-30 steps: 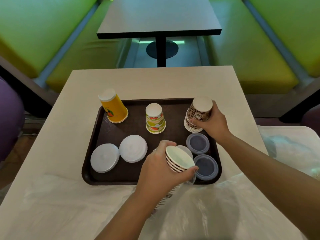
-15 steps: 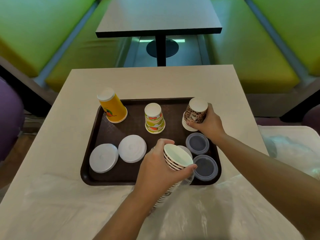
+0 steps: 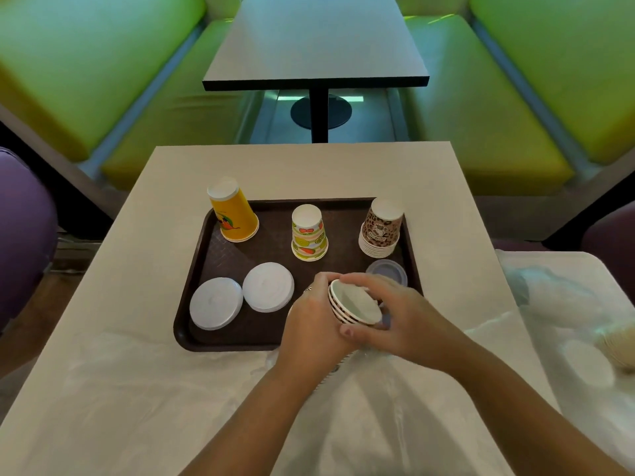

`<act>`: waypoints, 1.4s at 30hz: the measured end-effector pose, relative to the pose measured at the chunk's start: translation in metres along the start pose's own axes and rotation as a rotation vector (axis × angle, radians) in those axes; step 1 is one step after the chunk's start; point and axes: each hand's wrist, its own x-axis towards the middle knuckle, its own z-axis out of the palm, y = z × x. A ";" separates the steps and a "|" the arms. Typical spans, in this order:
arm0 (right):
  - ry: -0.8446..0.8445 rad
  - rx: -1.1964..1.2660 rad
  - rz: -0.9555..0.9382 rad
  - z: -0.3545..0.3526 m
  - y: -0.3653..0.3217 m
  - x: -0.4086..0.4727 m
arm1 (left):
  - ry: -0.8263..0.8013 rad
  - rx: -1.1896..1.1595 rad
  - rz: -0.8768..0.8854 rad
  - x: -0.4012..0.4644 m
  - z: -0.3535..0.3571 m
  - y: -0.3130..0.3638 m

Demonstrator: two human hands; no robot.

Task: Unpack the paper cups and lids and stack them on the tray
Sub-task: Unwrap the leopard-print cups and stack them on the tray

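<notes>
A dark brown tray (image 3: 240,338) lies on the beige table. On it stand three upside-down cup stacks: yellow (image 3: 233,214), fruit-patterned (image 3: 308,235) and leopard-print (image 3: 380,228). Two white lids (image 3: 215,303) (image 3: 268,286) lie at the tray's front left, a clear lid (image 3: 387,271) at the right. My left hand (image 3: 311,324) grips a sleeve of striped cups (image 3: 354,302) over the tray's front right, bases up. My right hand (image 3: 395,317) holds the top of that same sleeve from the right. The sleeve's lower part is hidden behind my hands.
Clear plastic wrapping (image 3: 206,400) is spread over the near table. More plastic and a cup stack (image 3: 615,341) lie on a second table at the right. Green benches and a dark table (image 3: 316,49) stand beyond.
My right hand let go of the leopard-print stack and came back to the striped cups in my left hand. The leopard stack now stands alone on the tray.
</notes>
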 end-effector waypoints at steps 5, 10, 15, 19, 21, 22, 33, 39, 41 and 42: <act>0.137 0.026 0.063 0.005 -0.006 -0.007 | -0.011 -0.014 0.050 -0.011 0.000 -0.002; 0.143 0.074 0.109 0.006 -0.015 -0.012 | -0.016 -0.057 0.054 -0.024 -0.003 -0.008; 0.159 0.143 0.110 0.004 -0.018 -0.016 | -0.019 -0.088 0.051 -0.030 -0.004 -0.006; 0.213 0.202 0.083 -0.003 -0.016 -0.017 | -0.024 -0.122 0.043 -0.030 -0.004 -0.005; 0.186 0.203 0.067 -0.005 -0.017 -0.018 | -0.032 -0.126 0.050 -0.030 -0.005 -0.005; 0.191 0.213 0.055 -0.006 -0.017 -0.017 | -0.039 -0.127 0.051 -0.030 -0.005 -0.005; 0.033 -0.441 -0.255 -0.016 0.002 -0.008 | -0.028 -0.122 0.038 -0.016 -0.011 -0.006; 0.441 -0.633 -0.329 -0.020 0.024 0.025 | -0.005 -0.127 0.019 -0.012 -0.007 -0.001; 0.538 -0.454 -0.247 -0.025 0.032 0.041 | -0.002 -0.123 -0.003 -0.010 -0.007 -0.003; 0.599 -0.341 -0.184 -0.028 0.035 0.048 | -0.002 -0.121 -0.016 -0.009 -0.008 -0.004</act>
